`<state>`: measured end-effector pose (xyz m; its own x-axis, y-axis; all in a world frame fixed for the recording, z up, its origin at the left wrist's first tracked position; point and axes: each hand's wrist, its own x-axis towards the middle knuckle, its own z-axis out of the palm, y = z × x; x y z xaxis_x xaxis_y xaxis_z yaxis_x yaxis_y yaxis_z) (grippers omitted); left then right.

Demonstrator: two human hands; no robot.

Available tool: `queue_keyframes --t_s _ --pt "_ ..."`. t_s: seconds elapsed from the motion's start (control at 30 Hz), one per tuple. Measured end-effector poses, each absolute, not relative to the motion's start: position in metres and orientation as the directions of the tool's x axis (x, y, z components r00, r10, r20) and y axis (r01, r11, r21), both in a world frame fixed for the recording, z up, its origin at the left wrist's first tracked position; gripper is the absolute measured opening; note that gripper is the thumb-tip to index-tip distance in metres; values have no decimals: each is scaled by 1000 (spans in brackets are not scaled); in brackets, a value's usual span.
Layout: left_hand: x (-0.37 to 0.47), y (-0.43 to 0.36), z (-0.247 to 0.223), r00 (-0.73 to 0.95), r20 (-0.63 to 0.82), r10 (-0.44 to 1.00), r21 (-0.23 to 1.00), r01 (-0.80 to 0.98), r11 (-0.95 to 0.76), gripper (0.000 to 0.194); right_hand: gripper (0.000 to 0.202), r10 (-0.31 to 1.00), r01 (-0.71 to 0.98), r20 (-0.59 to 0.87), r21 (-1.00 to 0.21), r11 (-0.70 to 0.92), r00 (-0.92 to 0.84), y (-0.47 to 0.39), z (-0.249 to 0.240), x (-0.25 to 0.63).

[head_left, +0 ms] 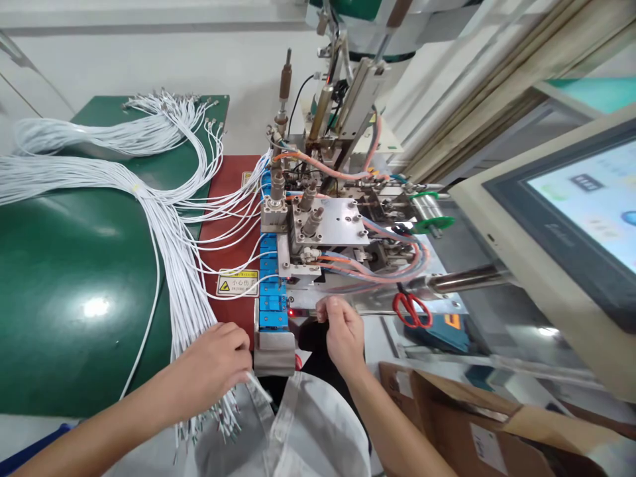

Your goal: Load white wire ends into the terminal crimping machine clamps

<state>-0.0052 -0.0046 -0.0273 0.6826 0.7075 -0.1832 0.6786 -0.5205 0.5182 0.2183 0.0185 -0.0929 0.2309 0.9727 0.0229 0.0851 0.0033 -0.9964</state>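
Observation:
My left hand (213, 364) is closed at the near edge of the green table, over the hanging ends of a bundle of white cables (186, 285). A short blurred white cable end (259, 389) sticks out below its fingertips. My right hand (342, 331) is closed with curled fingers at the front edge of the machine (330, 222); whatever its fingers hold, if anything, is hidden. Between the hands runs a row of blue clamps (273, 319), with a bent metal guard (275, 354) at its near end. Several single cables lead from the bundle into clamps farther back.
A second cable bundle (109, 136) lies at the back of the green table (74, 265). Right of the machine are a solder wire spool (431, 213), red-handled scissors (412, 311), a tilted screen (591, 192) and a cardboard box (447, 411). A warning label (237, 283) marks the red plate.

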Motion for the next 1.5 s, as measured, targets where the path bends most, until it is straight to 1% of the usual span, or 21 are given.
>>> queue_keyframes --t_s 0.03,0.1,0.17,0.23,0.3,0.37,0.43,0.5,0.53,0.6,0.7,0.77,0.9,0.97,1.07,1.17,1.23,1.3,1.37,1.43,1.5 --pt "-1 -2 -27 642 -163 749 573 680 -458 10 39 980 72 35 -997 21 198 15 -90 217" --pt "10 5 -26 503 -118 856 666 680 -307 14 36 989 34 84 -996 81 119 8 -83 213" --pt "22 11 -25 375 -80 924 708 674 -212 15 31 988 2 147 -989 147 54 2 -78 210" --pt "33 15 -26 341 -52 939 725 659 -200 14 22 984 22 174 -985 173 45 0 -73 209" --pt "41 17 -28 351 -32 936 743 635 -213 15 14 987 70 147 -987 143 60 0 -69 207" --pt "48 16 -31 360 8 933 760 604 -240 25 10 994 88 88 -993 82 65 3 -67 206" --pt "51 14 -35 373 68 926 774 566 -284 31 11 997 43 27 -999 24 78 5 -66 204" --pt "53 13 -38 370 91 924 797 529 -290 29 13 991 -24 -2 -1000 1 135 5 -66 201" --pt "53 12 -39 356 81 931 813 516 -269 28 14 986 -41 0 -999 7 167 4 -67 200" --pt "54 12 -41 319 31 947 844 499 -196 26 13 981 -17 35 -999 39 193 3 -67 198" --pt "55 13 -40 294 -37 955 870 480 -114 24 8 983 80 103 -993 91 152 4 -68 199" --pt "56 15 -38 303 -74 950 884 462 -78 23 9 986 130 117 -986 101 120 6 -68 200" --pt "56 16 -38 314 -169 934 911 411 27 27 12 988 161 133 -980 119 79 9 -68 200" --pt "55 17 -41 305 -223 926 921 377 98 29 12 989 134 128 -984 117 70 10 -68 198" --pt "54 16 -46 300 -269 915 934 312 172 28 12 993 47 65 -997 61 96 10 -68 192" --pt "55 15 -46 272 -271 923 945 258 202 27 12 990 -63 -35 -998 -27 136 10 -66 184" --pt "56 15 -44 245 -261 934 948 247 200 25 12 987 -94 -71 -994 -57 147 10 -66 180" --pt "56 15 -42 218 -262 940 947 244 208 23 12 986 -48 -30 -999 -22 165 10 -67 178" --pt "56 15 -41 204 -276 939 947 225 229 23 11 983 60 78 -996 68 168 11 -68 180" --pt "56 15 -41 205 -279 938 948 216 235 23 8 973 166 195 -971 173 125 14 -67 183" --pt "55 16 -41 212 -264 941 946 248 210 24 7 963 231 264 -942 243 62 17 -64 188"
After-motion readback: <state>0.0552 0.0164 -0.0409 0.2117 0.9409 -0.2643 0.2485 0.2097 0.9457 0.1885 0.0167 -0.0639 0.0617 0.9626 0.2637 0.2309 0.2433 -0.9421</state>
